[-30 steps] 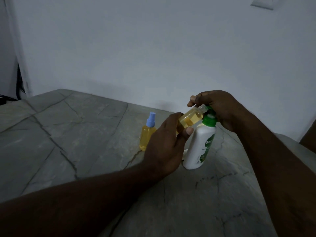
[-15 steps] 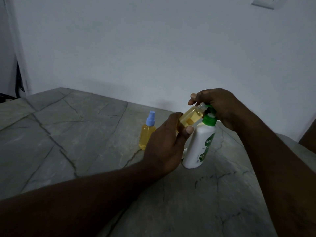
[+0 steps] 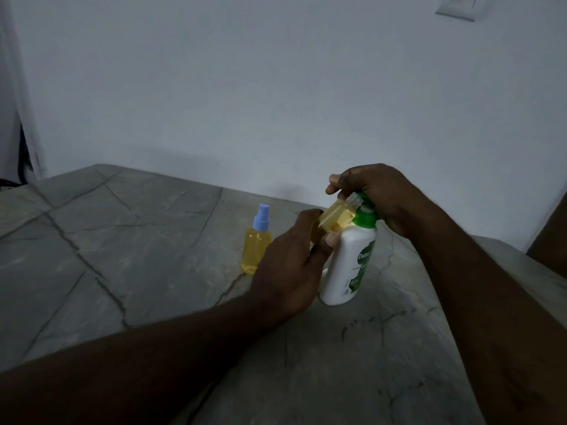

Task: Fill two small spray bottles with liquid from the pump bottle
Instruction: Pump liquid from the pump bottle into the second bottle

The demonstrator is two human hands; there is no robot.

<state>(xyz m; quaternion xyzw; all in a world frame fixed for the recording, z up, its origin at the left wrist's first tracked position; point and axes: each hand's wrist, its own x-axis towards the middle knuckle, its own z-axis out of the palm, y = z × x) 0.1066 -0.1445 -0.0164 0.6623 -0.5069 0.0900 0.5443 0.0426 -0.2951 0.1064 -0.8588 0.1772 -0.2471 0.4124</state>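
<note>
A white pump bottle point(image 3: 348, 265) with a green collar and label stands on the grey stone table point(image 3: 129, 250). My right hand point(image 3: 379, 197) is curled over its pump head, hiding the nozzle. My left hand point(image 3: 291, 265) grips an uncapped small spray bottle point(image 3: 337, 217), tilted, with its open threaded neck up against the pump under my right hand. It holds yellow liquid. A second small spray bottle point(image 3: 256, 245), full of yellow liquid and closed with a blue spray cap, stands upright to the left.
A white wall point(image 3: 276, 87) runs close behind the table, with a switch plate point(image 3: 457, 9) at the upper right. A small white object point(image 3: 324, 273), mostly hidden, lies behind my left hand by the pump bottle's base. The table surface is cracked.
Both hands and the tilted bottle stay in about the same place on the pump. The view has shifted only slightly.
</note>
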